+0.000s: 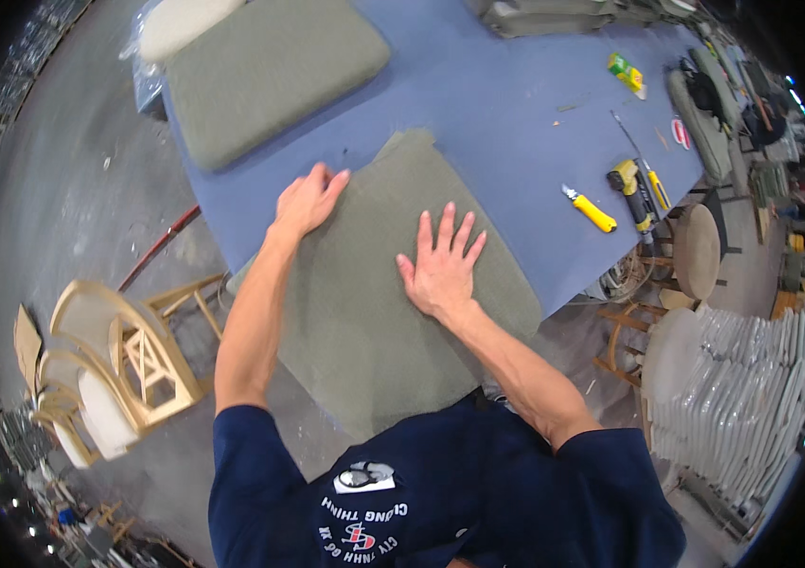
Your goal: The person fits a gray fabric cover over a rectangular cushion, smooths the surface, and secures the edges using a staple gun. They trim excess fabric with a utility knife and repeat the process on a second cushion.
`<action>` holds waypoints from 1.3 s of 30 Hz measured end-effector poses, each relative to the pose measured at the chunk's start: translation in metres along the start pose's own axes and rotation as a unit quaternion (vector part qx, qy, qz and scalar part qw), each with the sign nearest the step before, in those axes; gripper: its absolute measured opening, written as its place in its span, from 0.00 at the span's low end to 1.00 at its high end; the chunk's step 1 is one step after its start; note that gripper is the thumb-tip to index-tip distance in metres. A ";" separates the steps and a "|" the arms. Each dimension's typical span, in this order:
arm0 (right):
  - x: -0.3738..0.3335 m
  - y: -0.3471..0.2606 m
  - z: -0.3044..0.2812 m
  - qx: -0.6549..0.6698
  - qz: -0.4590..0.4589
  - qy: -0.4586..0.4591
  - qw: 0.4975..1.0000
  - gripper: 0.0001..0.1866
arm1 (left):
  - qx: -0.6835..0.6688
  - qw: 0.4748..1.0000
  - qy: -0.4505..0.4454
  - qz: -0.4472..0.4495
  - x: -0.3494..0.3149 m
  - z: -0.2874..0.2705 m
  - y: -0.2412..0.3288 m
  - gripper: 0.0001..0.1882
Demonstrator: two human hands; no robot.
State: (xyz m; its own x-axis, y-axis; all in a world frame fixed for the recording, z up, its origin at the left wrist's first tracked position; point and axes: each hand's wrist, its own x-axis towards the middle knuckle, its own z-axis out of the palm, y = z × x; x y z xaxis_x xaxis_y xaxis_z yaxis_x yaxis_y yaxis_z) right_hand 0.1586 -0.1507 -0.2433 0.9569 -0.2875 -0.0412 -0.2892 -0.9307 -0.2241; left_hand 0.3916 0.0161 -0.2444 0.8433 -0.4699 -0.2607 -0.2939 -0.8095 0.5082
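Your right hand lies flat, grasping nothing, on the olive cushion cover at the tabletop's near edge; whether your left hand's grip pinches its side is unclear, and uneven pressure could wrinkle it.

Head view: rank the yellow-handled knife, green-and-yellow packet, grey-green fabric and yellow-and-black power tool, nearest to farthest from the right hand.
1. Grey-green fabric, under the right hand.
2. Yellow-handled knife, right, on the blue table.
3. Yellow-and-black power tool, farther right.
4. Green-and-yellow packet, upper right.
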 end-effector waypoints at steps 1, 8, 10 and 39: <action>0.001 -0.001 -0.002 -0.007 0.002 0.000 1.000 0.45 | 0.016 1.000 -0.007 0.005 -0.002 -0.006 -0.005 0.30; -0.012 -0.003 -0.020 0.005 0.011 -0.015 1.000 0.45 | 0.055 0.981 0.133 0.128 0.008 0.015 -0.009 0.22; -0.039 -0.016 -0.022 0.042 -0.083 -0.014 0.996 0.44 | 0.054 0.982 0.132 0.120 0.007 0.011 -0.013 0.22; 0.005 -0.020 -0.012 0.046 -0.088 0.009 0.995 0.40 | 0.058 0.989 0.132 0.033 0.026 0.025 0.014 0.22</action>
State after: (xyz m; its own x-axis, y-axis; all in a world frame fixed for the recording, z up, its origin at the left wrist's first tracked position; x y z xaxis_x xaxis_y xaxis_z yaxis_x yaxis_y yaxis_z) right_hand 0.1683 -0.1362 -0.2269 0.9916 -0.1273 0.0231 -0.1137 -0.9425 -0.3142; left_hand 0.3980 -0.0156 -0.2644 0.9040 -0.4276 0.0011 -0.3894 -0.8223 0.4150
